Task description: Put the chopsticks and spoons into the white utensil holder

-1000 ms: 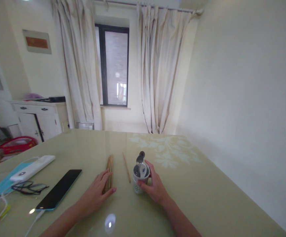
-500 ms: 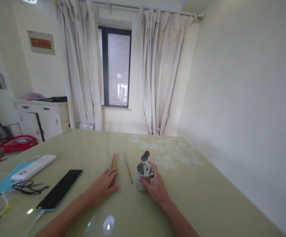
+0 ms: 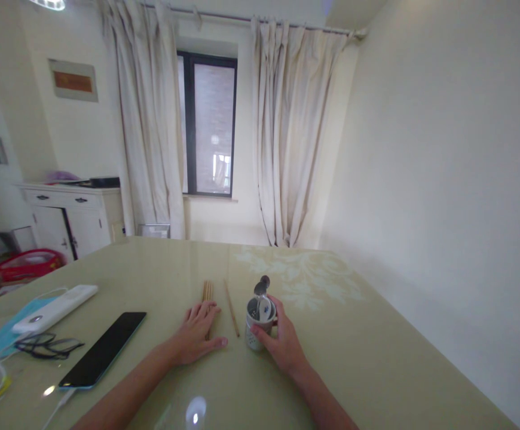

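My left hand [image 3: 197,334] lies flat, fingers stretched, on a bundle of wooden chopsticks [image 3: 207,291] on the pale green table [image 3: 376,346]. A single chopstick [image 3: 231,307] lies apart, just right of the bundle. My right hand [image 3: 282,340] wraps around a small white perforated holder [image 3: 256,334] standing upright. Metal spoons [image 3: 262,289] stick out of the holder's top.
At the left lie a black phone [image 3: 103,357] with a white cable, black glasses [image 3: 45,346], a white remote [image 3: 56,307] and a blue face mask [image 3: 4,334]. A wall runs along the table's right edge. A white cabinet [image 3: 72,218] and curtained window stand behind.
My left hand slid right and forward over the chopstick bundle, covering more of it. My right hand and the holder stayed nearly in place. The camera shifted slightly.
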Available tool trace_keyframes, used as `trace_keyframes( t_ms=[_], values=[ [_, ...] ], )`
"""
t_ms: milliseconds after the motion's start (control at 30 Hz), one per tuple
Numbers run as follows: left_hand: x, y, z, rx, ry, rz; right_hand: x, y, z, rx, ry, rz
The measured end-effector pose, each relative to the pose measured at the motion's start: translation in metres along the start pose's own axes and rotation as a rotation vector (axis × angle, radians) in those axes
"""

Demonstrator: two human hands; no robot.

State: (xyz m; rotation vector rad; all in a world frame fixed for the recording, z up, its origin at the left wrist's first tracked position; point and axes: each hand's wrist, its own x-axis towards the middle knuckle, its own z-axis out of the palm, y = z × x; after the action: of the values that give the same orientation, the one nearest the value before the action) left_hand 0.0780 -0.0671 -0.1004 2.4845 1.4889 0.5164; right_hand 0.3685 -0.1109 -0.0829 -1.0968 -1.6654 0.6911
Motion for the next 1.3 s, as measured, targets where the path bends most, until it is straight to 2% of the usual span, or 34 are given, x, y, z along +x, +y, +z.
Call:
trace_keyframes(
  t_ms=[167,300,400,500,767,900,1067,1133,1200,1300],
  values=[
    [0.013,0.034,0.007,0.032,-0.039,0.215,-0.001,0.001,0.001,0.001,0.011,-0.008],
    [0.02,0.048,0.016,0.049,-0.073,0.255,-0.002,0.001,-0.001,0.009,0.006,0.004],
    [0.018,0.039,0.016,0.049,-0.025,0.224,-0.002,-0.001,-0.003,0.014,-0.01,0.012],
    [0.008,0.02,0.011,-0.011,0.01,0.195,-0.002,-0.003,-0.004,0.014,-0.025,0.02],
    [-0.025,-0.027,-0.013,-0.3,-0.105,0.046,-0.001,-0.002,-0.004,0.033,-0.029,0.02],
    [-0.029,-0.044,-0.021,-0.33,-0.111,0.056,0.0,0.0,-0.004,0.049,-0.036,0.015],
    [-0.035,-0.061,-0.022,-0.299,-0.077,0.046,0.0,0.0,-0.004,0.05,-0.043,0.019],
    [-0.037,-0.062,-0.021,-0.254,-0.057,0.039,0.0,-0.001,-0.005,0.05,-0.053,0.009],
    [-0.038,-0.053,-0.023,-0.207,-0.019,0.061,0.0,-0.002,-0.005,0.06,-0.068,-0.002],
    [-0.028,-0.018,-0.029,-0.194,0.106,0.099,-0.001,-0.004,-0.003,0.073,-0.095,-0.016]
  ],
)
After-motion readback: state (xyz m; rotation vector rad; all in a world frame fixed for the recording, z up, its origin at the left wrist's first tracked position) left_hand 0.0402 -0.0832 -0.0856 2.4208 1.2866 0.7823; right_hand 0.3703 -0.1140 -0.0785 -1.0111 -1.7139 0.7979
